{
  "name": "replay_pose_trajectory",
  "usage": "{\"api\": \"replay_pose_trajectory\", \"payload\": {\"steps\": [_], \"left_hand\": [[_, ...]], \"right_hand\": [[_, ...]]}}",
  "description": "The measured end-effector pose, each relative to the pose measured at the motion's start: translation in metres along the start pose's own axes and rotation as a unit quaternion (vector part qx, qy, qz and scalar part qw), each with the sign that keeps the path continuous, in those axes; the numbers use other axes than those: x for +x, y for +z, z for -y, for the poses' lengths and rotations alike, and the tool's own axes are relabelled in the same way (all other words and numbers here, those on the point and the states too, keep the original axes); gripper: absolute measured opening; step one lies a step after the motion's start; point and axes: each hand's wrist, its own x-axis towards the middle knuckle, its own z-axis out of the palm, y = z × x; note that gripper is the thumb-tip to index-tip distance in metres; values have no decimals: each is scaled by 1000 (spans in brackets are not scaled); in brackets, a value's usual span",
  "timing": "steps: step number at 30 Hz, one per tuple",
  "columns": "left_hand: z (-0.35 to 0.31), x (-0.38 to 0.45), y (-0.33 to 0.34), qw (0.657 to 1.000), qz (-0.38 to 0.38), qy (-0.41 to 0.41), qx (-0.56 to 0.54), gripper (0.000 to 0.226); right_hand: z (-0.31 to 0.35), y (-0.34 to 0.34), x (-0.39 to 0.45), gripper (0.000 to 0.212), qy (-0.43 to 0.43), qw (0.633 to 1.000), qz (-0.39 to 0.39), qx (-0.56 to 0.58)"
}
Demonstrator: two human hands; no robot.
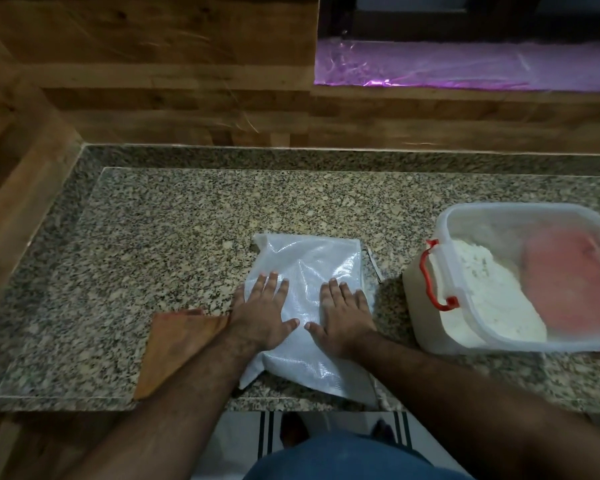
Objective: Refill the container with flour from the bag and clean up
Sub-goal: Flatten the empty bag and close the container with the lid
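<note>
white bag (309, 271) lies flat at the front edge of the speckled granite surface (153, 237), left hand (262, 311) and right hand (343, 315) pressing it, each grip open, palms down. flour-filled container (520, 282) stands right, orange cloth (177, 348) left, wood-look wall (153, 81) behind.

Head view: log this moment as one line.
left hand: flat on bag | right hand: flat on bag | bag: flattened on counter | container: open, holds flour
</note>
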Motion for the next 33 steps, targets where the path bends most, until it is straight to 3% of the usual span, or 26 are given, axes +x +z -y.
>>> {"api": "replay_pose_trajectory", "payload": {"steps": [4, 9, 13, 16, 20, 23, 28, 31, 33], "left_hand": [[-10, -5, -32, 998, -55, -3, -32, 67], [-49, -24, -91, 963, -236, 31, -123, 25], [-108, -48, -138, 920, -340, 106, -165, 21], [-167, -66, -162, 891, -373, 175, -190, 27], [-255, -78, -164, 869, -382, 259, -178, 36], [-319, -75, -153, 886, -340, 283, -137, 46], [-419, -68, -122, 937, -267, 213, -72, 63], [-439, -65, -112, 960, -239, 146, 7, 81], [-442, -66, -112, 960, -244, 126, 52, 79]], "right_hand": [[2, -40, -11, 80, 12, 999, 24, -18], [-7, -143, -50, 38, 34, 993, -4, -114], [-49, -218, -100, 21, 32, 986, -123, -106], [-104, -253, -141, 28, 41, 972, -221, -74], [-201, -262, -184, 29, 96, 951, -294, 8], [-279, -242, -198, 23, 131, 934, -328, 61], [-402, -174, -205, 12, 195, 931, -288, 112], [-445, -121, -197, 12, 206, 938, -237, 148], [-458, -83, -193, 15, 189, 954, -175, 153]]}}
